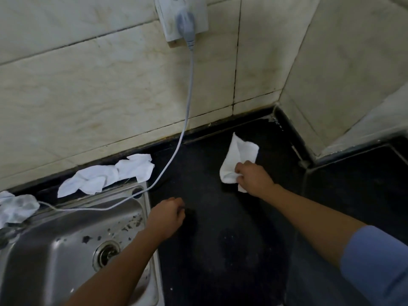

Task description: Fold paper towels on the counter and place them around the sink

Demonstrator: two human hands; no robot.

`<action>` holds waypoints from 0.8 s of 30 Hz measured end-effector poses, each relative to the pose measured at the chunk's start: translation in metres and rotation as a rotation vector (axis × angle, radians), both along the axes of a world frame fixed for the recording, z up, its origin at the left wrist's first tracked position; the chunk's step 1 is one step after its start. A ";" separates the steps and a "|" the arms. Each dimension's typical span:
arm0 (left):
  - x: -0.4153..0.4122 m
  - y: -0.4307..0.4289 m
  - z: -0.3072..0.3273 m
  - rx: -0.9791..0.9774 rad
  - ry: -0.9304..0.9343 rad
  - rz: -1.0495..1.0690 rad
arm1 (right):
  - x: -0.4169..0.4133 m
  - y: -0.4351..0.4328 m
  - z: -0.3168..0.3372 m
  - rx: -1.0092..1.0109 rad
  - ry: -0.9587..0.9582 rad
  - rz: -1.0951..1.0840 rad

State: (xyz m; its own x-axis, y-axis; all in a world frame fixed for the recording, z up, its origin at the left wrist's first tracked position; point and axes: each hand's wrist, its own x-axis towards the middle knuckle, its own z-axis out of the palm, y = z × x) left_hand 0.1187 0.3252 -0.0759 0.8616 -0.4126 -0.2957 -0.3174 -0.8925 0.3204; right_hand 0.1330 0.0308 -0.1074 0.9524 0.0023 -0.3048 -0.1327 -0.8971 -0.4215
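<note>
My right hand (254, 177) grips the near end of a white paper towel (237, 157) that lies folded on the black counter (231, 239) near the back wall. My left hand (166, 217) hovers over the counter beside the sink's right rim, fingers curled, holding nothing. The steel sink (66, 250) fills the lower left. Two crumpled white paper towels (106, 175) lie along its back rim. Another crumpled towel (15, 207) sits at the far left edge.
A grey cable (187, 102) runs from a wall socket (183, 18) down across the counter and over the sink's back rim. Tiled walls meet in a corner at the back right. A raised ledge (364, 140) stands at the right.
</note>
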 end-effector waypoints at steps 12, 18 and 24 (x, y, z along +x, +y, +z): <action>-0.037 0.027 -0.037 0.003 0.120 -0.051 | -0.138 0.085 -0.030 -0.019 0.203 0.234; -0.065 -0.001 -0.044 -0.088 0.107 -0.175 | -0.131 0.050 -0.007 0.138 0.021 -0.172; -0.079 -0.043 -0.053 -0.018 0.027 -0.303 | -0.067 0.005 -0.014 0.011 0.139 -0.336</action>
State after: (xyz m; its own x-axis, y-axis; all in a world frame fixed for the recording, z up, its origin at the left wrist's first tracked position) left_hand 0.0396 0.2825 -0.1286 0.6904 -0.6552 -0.3067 -0.5596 -0.7524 0.3475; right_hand 0.0663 0.0356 -0.1216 0.8503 -0.2995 -0.4328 -0.4757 -0.7892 -0.3884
